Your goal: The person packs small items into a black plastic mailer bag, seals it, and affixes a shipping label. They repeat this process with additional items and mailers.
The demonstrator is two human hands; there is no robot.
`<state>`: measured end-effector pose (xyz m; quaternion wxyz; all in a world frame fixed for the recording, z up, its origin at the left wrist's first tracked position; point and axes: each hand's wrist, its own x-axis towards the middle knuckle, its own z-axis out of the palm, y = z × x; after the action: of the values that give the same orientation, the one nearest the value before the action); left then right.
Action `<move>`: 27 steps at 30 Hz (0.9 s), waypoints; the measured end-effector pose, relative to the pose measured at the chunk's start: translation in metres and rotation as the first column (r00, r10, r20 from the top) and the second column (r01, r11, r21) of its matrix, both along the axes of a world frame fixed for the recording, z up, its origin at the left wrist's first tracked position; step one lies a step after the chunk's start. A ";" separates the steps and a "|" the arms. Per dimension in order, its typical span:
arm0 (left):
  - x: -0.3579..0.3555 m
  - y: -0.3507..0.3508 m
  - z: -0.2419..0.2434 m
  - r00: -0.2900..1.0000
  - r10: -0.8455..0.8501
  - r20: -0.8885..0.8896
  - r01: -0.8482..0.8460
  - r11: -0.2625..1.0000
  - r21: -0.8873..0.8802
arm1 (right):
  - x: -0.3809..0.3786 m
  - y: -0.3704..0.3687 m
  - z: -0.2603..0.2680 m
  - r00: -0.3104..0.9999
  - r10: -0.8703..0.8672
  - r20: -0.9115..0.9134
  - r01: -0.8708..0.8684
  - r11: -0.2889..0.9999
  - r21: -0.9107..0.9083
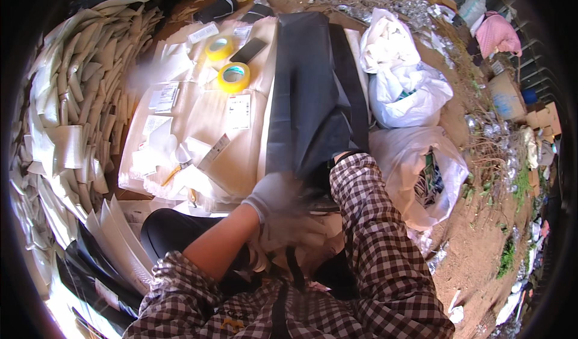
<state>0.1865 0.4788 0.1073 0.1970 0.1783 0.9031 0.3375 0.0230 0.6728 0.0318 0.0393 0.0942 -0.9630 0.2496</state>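
A long black plastic sheet or bag (307, 90) lies lengthwise on a stack of wrapped pale packs (198, 108). At its near end is my left hand (276, 194), in a white glove and blurred, so its fingers cannot be made out. My right hand is lost against the black plastic beyond the checked sleeve; only the wrist (345, 155) shows. Two rolls of yellow tape (233, 77) and a dark phone-like slab (248, 51) rest on the packs. Printed labels (238, 112) and a yellow utility knife (171, 175) lie there too.
Many flattened padded sheets or envelopes (81, 86) are piled at left. White plastic bags (408, 90) and a translucent bag (406, 172) stand at right, beside dirt ground (469, 244) with twigs and litter. Black wrapped bundles (219, 8) lie beyond the packs.
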 end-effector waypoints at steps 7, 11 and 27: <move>0.014 -0.030 -0.094 0.956 0.227 0.188 -0.237 0.971 0.031 | 0.139 0.044 0.007 0.905 0.346 -0.249 -0.339 0.938 0.073; 0.011 -0.041 -0.114 0.709 0.341 0.617 -0.544 0.821 0.171 | 0.185 0.115 0.041 0.882 0.156 0.445 -0.203 0.978 0.059; -0.004 -0.028 -0.067 0.566 0.466 0.679 -0.781 0.568 0.261 | 0.148 0.148 0.017 0.656 0.082 0.750 0.421 0.785 -0.455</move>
<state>0.1822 0.4507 0.0402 0.2439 -0.2253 0.6747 0.6593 0.1707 0.8212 0.0490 -0.2999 -0.1276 -0.7701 0.5484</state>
